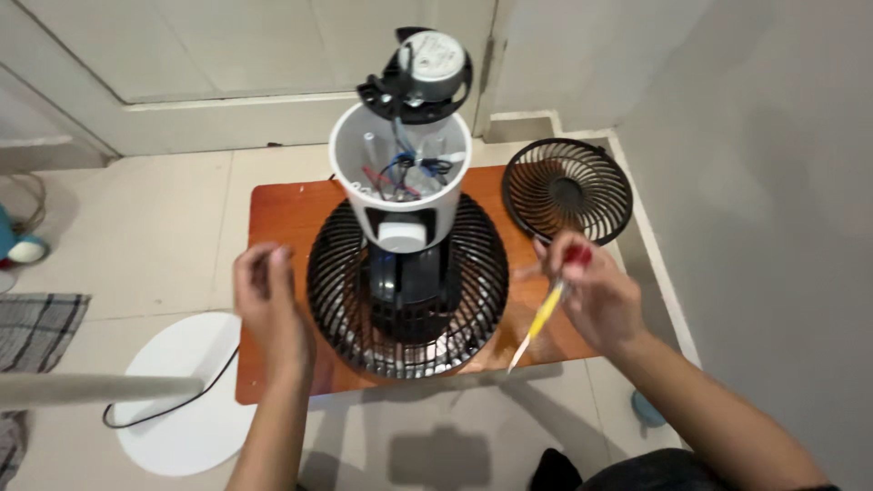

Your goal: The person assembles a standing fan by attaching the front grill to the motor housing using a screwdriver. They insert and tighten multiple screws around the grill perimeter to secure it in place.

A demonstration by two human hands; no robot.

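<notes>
A small fan [406, 273] lies face down on a low wooden table [286, 218], its black rear grille [336, 273] around a white housing [400, 173] that stands open at the top. Coloured wires show inside, and the motor [421, 73] hangs tilted over the rim. My right hand [591, 291] holds a yellow-handled screwdriver [541, 318], tip pointing down toward the table's front edge, just right of the grille. My left hand [268, 305] hovers left of the grille, fingers curled; whether it pinches something small is unclear.
The detached black front grille [568, 189] lies at the table's back right corner by the wall. A round white base [186, 391] with a pole and black cord sits on the tiled floor at left. A checked mat [36, 332] lies far left. A door stands behind.
</notes>
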